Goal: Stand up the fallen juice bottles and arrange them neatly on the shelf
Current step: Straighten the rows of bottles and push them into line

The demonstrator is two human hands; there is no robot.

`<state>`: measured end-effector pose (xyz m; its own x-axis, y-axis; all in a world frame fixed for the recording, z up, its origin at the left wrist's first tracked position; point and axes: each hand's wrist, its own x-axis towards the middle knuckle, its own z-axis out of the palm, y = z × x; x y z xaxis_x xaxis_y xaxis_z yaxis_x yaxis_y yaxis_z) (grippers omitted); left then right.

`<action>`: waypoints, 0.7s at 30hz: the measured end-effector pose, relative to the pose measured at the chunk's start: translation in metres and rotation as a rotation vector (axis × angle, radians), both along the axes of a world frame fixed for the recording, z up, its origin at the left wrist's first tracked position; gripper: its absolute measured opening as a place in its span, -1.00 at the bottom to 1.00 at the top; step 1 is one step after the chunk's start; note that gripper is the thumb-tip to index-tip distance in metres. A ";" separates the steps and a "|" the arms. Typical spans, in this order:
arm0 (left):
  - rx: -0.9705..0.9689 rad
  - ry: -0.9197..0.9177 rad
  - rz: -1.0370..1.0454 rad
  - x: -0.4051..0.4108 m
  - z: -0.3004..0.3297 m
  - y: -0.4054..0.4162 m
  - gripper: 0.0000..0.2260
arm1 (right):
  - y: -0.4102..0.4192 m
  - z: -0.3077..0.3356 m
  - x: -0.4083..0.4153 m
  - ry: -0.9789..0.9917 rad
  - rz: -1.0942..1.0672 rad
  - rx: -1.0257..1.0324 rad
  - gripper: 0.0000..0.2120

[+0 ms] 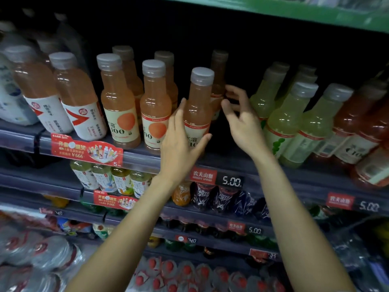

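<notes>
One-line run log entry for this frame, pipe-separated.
stage: aligning | left hand: open, cupping front orange juice bottle | right hand: open, fingers by rear bottle | bottles upright

The left hand (181,142) covers the lower label of the front orange juice bottle (199,106). Behind it, a darker bottle (219,74) is half hidden, its label unreadable. Far-left bottles (12,98) and the red bottles (370,131) at right are blurred and cut by the edges.
</notes>
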<state>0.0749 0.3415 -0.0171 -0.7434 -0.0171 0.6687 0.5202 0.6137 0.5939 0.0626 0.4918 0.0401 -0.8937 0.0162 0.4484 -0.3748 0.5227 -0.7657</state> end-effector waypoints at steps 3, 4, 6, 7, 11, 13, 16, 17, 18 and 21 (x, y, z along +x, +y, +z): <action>0.075 -0.008 0.005 -0.002 0.000 0.004 -0.28 | 0.007 -0.003 -0.028 0.053 -0.045 0.133 -0.65; 0.088 -0.018 0.000 -0.003 0.000 0.004 -0.28 | 0.005 -0.003 -0.038 0.035 -0.054 0.194 -0.63; 0.105 -0.032 -0.023 -0.004 -0.003 0.001 -0.27 | 0.000 -0.004 -0.055 0.009 -0.096 0.280 -0.60; 0.108 -0.035 -0.025 -0.005 -0.004 0.001 -0.27 | -0.002 -0.004 -0.063 0.024 -0.115 0.299 -0.59; 0.121 -0.024 -0.014 -0.006 -0.008 0.002 -0.27 | -0.005 -0.002 -0.088 0.028 -0.076 0.278 -0.55; 0.124 -0.032 -0.010 -0.006 -0.007 0.002 -0.27 | -0.007 0.002 -0.094 -0.096 -0.030 0.313 -0.59; 0.121 -0.033 -0.009 -0.007 -0.007 0.002 -0.27 | -0.007 0.003 -0.088 -0.087 -0.058 0.357 -0.60; 0.123 -0.035 -0.011 -0.007 -0.008 0.002 -0.27 | -0.006 0.002 -0.084 -0.056 -0.061 0.343 -0.60; 0.123 -0.037 -0.014 -0.007 -0.008 0.001 -0.27 | -0.005 0.001 -0.079 -0.024 -0.057 0.325 -0.59; 0.118 -0.035 -0.016 -0.008 -0.008 0.001 -0.27 | -0.003 -0.008 -0.066 0.057 -0.053 0.293 -0.59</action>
